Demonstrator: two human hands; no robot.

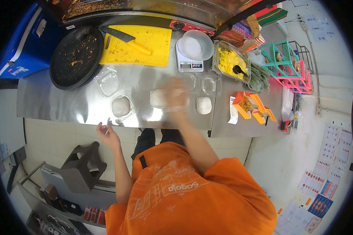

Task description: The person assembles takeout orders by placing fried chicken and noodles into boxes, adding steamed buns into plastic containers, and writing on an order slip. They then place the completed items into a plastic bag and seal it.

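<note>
Three white, rounded lumps sit in a row along the near side of the steel counter (pixel 39 92). The left lump (pixel 121 107) rests in a clear plastic container, the middle lump (pixel 157 98) is partly covered, and the right lump (pixel 203 105) lies by the counter's edge. My right hand (pixel 176 94) is over the counter just right of the middle lump, smeared by motion, so its fingers cannot be made out. Off the counter's front edge, below the left lump, my left hand (pixel 108 135) is held with fingers apart and nothing in it.
Behind are a round black pan (pixel 76 58), a yellow cutting board (pixel 145 39) with a knife (pixel 139 47), a scale (pixel 190 65) bearing a bowl, and a tub of yellow food (pixel 231 58). Clear containers (pixel 107 81) lie nearby. An orange box (pixel 245 105) stands right.
</note>
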